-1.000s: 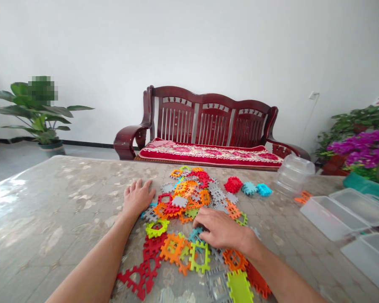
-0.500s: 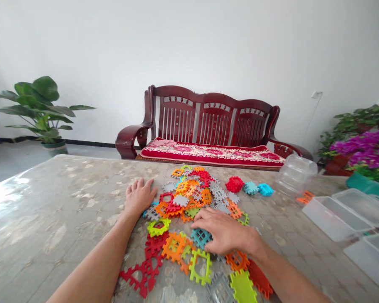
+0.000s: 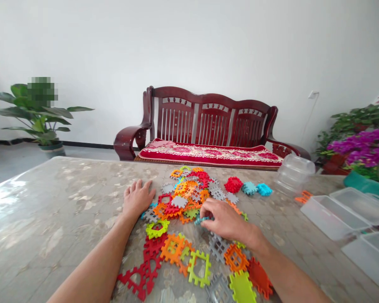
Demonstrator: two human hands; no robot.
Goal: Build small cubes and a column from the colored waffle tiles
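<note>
My right hand (image 3: 225,218) is closed on a teal interlocking plastic tile (image 3: 204,220), pinched between thumb and fingers just over the pile and seen nearly edge-on. Flat on the table to the left of the pile rests my left hand (image 3: 139,198), fingers spread and holding nothing. Between and in front of the hands lie many toothed tiles: an orange window tile (image 3: 172,248), a lime frame tile (image 3: 199,269), red triangular tiles (image 3: 139,280), and a grey window tile (image 3: 218,247) below my right hand. A plain grey tile (image 3: 179,202) tops the heap.
Behind the heap's right side stand a red stack (image 3: 233,184), a pale teal stack (image 3: 249,188) and a blue stack (image 3: 264,190) of tiles. Clear plastic boxes (image 3: 326,216) and orange pieces (image 3: 303,196) lie right. A wooden bench (image 3: 213,120) stands beyond the table (image 3: 66,219).
My right hand has lifted the teal tile from the near part of the pile and moved it slightly away from me, tilting it. The grey window tile beneath now shows. My left hand stays put.
</note>
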